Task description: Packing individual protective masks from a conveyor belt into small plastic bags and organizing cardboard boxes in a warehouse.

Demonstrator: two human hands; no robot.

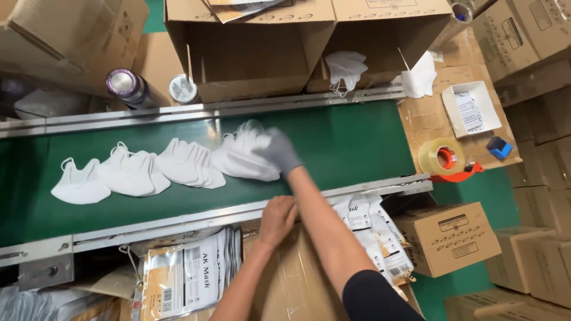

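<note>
My right hand [278,150], in a grey glove, lies over the rightmost pile of white masks [241,157] on the green conveyor belt [357,142], its fingers curled onto the pile; the hand is blurred. Three more piles of white masks [134,172] lie in a row to the left on the belt. My bare left hand [278,219] is curled into a fist. It rests on the edge of a cardboard box [297,273] just below the belt's near metal rail [178,223], and nothing shows in it.
Printed mask pouches lie below the rail at left [190,276] and right [375,229]. Open cardboard boxes [256,53] stand behind the belt, with loose masks [345,68], two cylinders [128,86], a tape dispenser [443,159] and a small white box [470,109]. More cartons [449,238] stand at right.
</note>
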